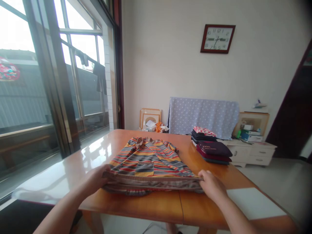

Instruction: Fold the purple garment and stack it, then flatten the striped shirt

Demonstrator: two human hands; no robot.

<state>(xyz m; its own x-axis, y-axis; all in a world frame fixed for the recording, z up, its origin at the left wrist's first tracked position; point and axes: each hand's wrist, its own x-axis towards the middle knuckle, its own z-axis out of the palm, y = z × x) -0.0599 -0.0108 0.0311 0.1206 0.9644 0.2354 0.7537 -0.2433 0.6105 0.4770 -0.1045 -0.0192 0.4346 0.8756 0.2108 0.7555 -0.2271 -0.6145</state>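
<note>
A striped long-sleeved garment in red, yellow and grey lies flat on the wooden table, with a patch pocket showing and its near part folded over into a double band. My left hand grips the left end of that folded band. My right hand holds its right end, fingers over the fold. Two folded stacks of clothes stand to the right of the garment, a dark one topped with red-and-white cloth and a maroon and navy one.
A white board lies on the table's right near corner. Behind the table are a polka-dot cloth, a white drawer unit holding boxes, and leaning picture frames. A glass window runs along the left.
</note>
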